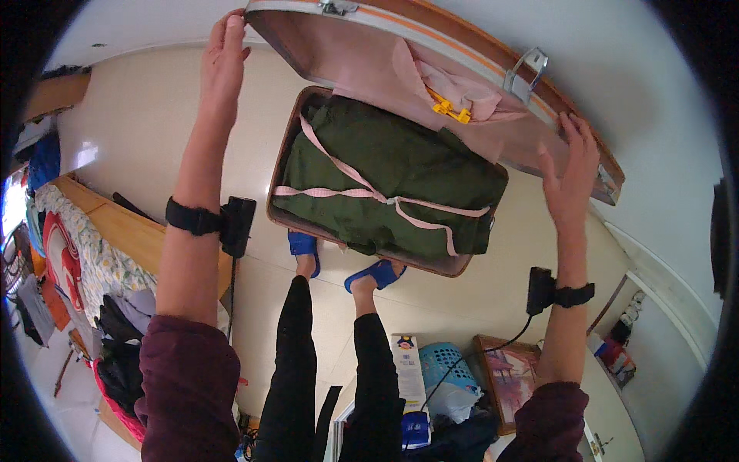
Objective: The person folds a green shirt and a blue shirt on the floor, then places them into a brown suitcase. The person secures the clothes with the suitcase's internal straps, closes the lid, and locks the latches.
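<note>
A brown hard-shell suitcase (281, 156) lies open on the tiled floor in front of my feet. Its raised lid (358, 55) has a pink lining, metal latches and a handle. My left hand (224, 55) grips the lid's left corner. At the lid's right end, my right hand (571, 161) holds the rim with the thumb on the inner side. Folded dark green cloth (369, 138) fills the base, crossed by pink straps (340, 164) joined at a small clasp. A yellow plastic piece (450, 110) shows at the pink pocket in the lid.
A bed with a wooden edge (138, 228) and flowered bedding (109, 248) stands left. Behind me are a long white box (409, 369), a blue perforated basket (447, 364) and a framed picture (511, 381). A white wall (646, 104) rises beyond the lid. Cables hang from both wrist-mounted devices.
</note>
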Demonstrator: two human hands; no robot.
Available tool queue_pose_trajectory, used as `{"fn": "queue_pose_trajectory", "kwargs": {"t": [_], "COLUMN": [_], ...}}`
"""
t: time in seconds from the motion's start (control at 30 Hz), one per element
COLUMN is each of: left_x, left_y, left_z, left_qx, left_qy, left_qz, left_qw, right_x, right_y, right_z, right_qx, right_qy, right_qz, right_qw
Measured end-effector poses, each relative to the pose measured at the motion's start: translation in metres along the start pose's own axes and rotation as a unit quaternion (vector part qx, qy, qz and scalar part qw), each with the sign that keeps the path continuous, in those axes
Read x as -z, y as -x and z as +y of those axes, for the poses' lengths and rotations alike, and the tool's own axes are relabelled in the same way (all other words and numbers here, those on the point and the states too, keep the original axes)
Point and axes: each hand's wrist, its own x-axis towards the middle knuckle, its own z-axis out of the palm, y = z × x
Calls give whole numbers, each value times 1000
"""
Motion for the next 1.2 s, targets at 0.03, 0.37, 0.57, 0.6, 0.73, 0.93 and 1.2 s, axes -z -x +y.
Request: {"fn": "queue_pose_trajectory", "kwargs": {"t": [0.03,0.37,0.57,0.6,0.73,0.93,1.2], "left_x": [4,72,115,122,172,220,209], "left_y": [5,171,258,266,238,43,-48], "left_z": [2,-43,-142,-161,-208,-183,-131], "left_qx": [10,285,313,323,337,310,314], "left_qy": [-17,220,389,401,473,410,444], "left_qz": [10,69,41,63,-87,-188,-370], "left_qw": [1000,930,866,855,809,837,753], "right_x": [2,0,-48,-58,-98,-150,-225], "right_y": [9,215,318,327,341,367,453], "right_z": [-4,-106,-161,-165,-176,-214,-127], "right_qx": [-8,-43,-107,-132,-192,-285,-475], "right_qy": [-5,-31,-106,-116,-162,-245,-208], "right_qz": [4,-101,-189,-198,-92,-160,-29], "right_qw": [1000,993,970,964,963,913,855]}}
